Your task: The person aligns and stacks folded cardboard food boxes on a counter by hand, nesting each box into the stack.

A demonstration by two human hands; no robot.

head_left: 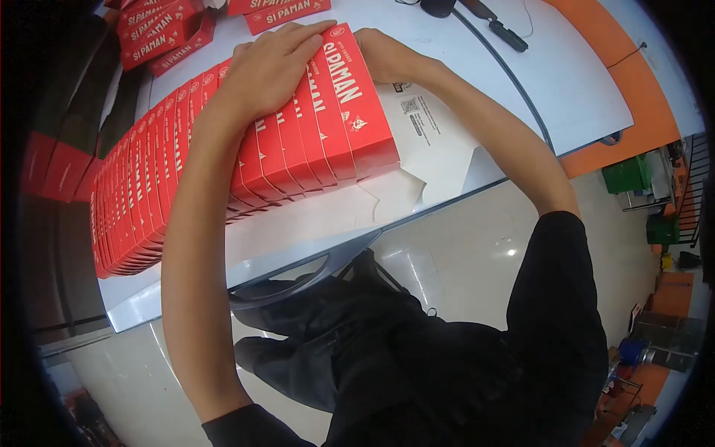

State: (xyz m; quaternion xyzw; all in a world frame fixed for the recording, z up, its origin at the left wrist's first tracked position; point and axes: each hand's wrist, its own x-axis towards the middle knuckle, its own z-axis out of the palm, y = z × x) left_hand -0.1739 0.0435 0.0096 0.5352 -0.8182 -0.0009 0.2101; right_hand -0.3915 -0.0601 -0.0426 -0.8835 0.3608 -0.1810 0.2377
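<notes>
A long row of red SIPAMAN boxes (356, 97) stands packed side by side along the near side of the white table (477, 52). My left hand (277, 65) lies across the tops of the boxes near the right end, fingers extended and close together. Beyond the end box, my right hand (383, 56) is bent in toward its far side; its fingertips are hidden behind the box. Under and beside the row lies an unfolded white carton sheet (428, 138) with small black print and a torn-looking edge.
More red boxes (160, 33) are stacked at the back left, with another red box (287, 11) at the top. A black cable (495, 63) and a small black device (508, 36) lie at the back right. The table's near edge has a dark handle (290, 287).
</notes>
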